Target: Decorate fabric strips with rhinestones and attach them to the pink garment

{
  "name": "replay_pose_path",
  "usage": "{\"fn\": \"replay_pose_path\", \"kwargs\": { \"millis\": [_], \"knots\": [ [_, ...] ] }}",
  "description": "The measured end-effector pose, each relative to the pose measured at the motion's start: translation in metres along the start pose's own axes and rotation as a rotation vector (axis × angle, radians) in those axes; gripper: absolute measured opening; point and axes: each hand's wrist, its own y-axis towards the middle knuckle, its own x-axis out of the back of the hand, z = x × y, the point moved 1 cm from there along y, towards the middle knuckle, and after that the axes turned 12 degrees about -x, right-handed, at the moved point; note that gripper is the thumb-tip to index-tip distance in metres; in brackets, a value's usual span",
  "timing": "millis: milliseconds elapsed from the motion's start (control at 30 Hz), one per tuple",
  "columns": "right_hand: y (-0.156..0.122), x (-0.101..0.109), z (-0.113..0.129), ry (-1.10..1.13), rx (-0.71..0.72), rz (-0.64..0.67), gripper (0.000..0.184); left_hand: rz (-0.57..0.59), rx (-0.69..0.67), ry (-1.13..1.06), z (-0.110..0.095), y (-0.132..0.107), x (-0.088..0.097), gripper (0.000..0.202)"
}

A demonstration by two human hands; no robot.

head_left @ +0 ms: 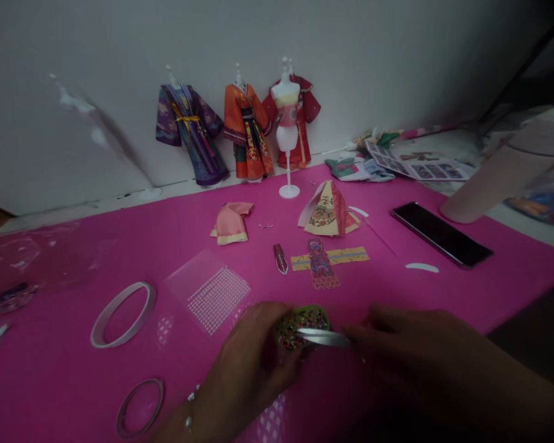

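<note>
Right hand (406, 337) holding one metal tool (325, 337); left hand (253, 354), one bead dish (310, 317).

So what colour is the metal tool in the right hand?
The tool is silvery; head view.

The dish (324, 310) is green — its bits (305, 321) multicoloured — the mat (64, 381) bright pink.

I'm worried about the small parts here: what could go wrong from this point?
The right hand holds a silver tool over the green speckled item, close to the left hand holding it; a slip might mark the item or nick that hand. The left hand might also brush the dotted sheet beside it out of place.
</note>
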Motion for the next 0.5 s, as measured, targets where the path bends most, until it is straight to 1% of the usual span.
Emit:
{"fn": "replay_pose_path", "kwargs": {
  "millis": [167, 233, 300, 367, 500],
  "knots": [
    [-0.0014, -0.0006, -0.0011, -0.038, 0.017, -0.026, 0.042, -0.007, -0.008, 0.014, 0.0016, -0.0005, -0.001, 0.042],
    [-0.0014, -0.0003, -0.0003, -0.043, 0.005, 0.005, 0.036, -0.015, -0.011, 0.012, 0.002, -0.0001, -0.0018, 0.043],
    [-0.001, 0.0005, 0.0008, -0.036, -0.012, 0.064, 0.031, -0.013, -0.006, 0.015, 0.0023, 0.0001, -0.0023, 0.043],
    [-0.0003, 0.0015, 0.0018, -0.038, -0.018, 0.091, 0.032, -0.013, 0.001, 0.02, 0.0024, -0.0003, -0.0024, 0.044],
    [0.0005, 0.0018, 0.0028, -0.039, -0.017, 0.085, 0.034, -0.014, -0.005, 0.014, 0.002, -0.0014, -0.0016, 0.046]
  ]
}}
